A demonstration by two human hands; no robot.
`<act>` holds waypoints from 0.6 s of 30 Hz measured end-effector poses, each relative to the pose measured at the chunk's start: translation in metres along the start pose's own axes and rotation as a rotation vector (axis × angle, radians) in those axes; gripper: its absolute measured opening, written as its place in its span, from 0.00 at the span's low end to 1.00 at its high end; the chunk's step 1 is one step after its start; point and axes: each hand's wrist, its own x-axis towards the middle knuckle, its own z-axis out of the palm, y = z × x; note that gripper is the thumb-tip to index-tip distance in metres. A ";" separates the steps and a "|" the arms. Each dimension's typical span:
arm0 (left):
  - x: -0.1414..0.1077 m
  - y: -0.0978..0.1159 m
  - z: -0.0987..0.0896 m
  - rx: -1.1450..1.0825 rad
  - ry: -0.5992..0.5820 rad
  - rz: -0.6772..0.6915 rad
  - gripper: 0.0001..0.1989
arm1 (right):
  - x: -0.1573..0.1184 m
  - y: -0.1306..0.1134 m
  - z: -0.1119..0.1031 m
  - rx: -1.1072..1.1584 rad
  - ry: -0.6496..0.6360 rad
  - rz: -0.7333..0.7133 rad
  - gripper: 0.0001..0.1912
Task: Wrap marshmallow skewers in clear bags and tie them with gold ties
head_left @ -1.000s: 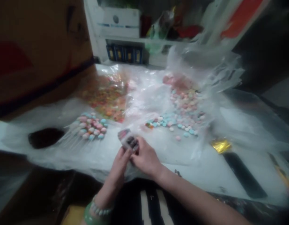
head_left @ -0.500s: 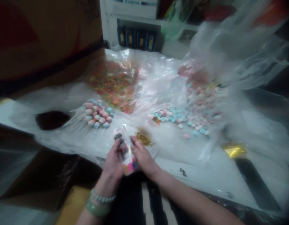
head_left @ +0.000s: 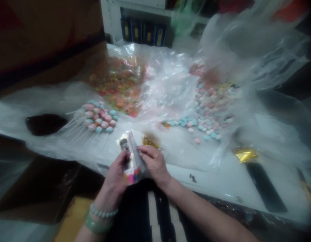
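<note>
My left hand is closed round the left side of a clear plastic packet, which has coloured dots at its lower end and dark, pinkish contents. My right hand pinches the packet's right edge, thumb and forefinger together. The packet is tilted over the table's front edge. Just beyond my right fingers lies a small heap of gold twist ties. To the left rests a bunch of pink, white and blue candies on white sticks.
Behind is a plastic bag of orange and green gummies. Loose pastel candies spread to the right. A dark phone-like slab and gold foil lie at right. A large cardboard box stands at left; an open box sits below.
The view has shifted, so the table's things appear slightly left and higher. My right hand has turned, its fingers now more bent at the packet's edge. Both hands keep the packet.
</note>
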 end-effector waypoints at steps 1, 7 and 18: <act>0.000 -0.001 -0.001 -0.007 -0.014 -0.003 0.09 | -0.001 -0.001 0.000 -0.088 -0.010 -0.088 0.09; -0.008 -0.004 -0.008 0.091 0.012 0.043 0.08 | -0.002 -0.002 0.001 -0.728 -0.161 -0.424 0.10; -0.006 0.013 -0.022 -0.021 -0.010 -0.014 0.11 | -0.009 -0.020 0.002 -0.258 -0.395 -0.302 0.09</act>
